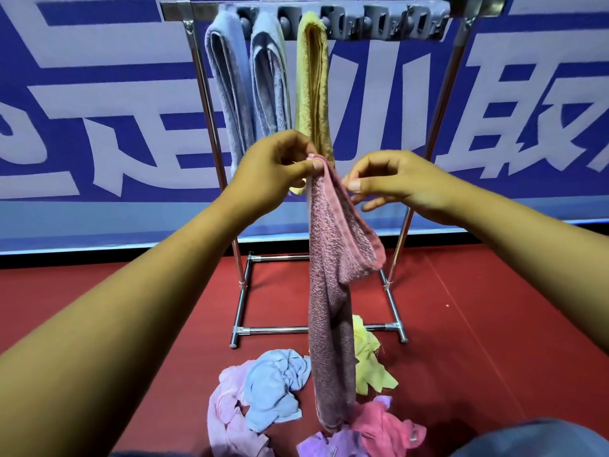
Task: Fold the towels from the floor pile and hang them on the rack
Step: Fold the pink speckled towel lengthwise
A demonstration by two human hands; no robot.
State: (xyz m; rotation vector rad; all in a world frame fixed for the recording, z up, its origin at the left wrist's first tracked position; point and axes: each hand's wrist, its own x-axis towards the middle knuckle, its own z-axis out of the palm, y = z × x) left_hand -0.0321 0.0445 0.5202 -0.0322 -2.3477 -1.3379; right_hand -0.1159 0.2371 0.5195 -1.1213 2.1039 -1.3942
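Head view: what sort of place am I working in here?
Probably a sports hall or event venue, not a home: smooth red floor, a big blue banner with large white characters along the wall, and a freestanding metal towel rack.

A big blue banner (pixel 99 110) with huge white letters (pixel 514 120) hangs at the far side. The floor (pixel 494 324) is red. A bit of grey cloth (pixel 543 438) shows near the right corner.

Pink towel (pixel 333 291): top corner pinched by left hand (pixel 273 169), edge by right hand (pixel 392 186); floor pile (pixel 296 400) below hands.
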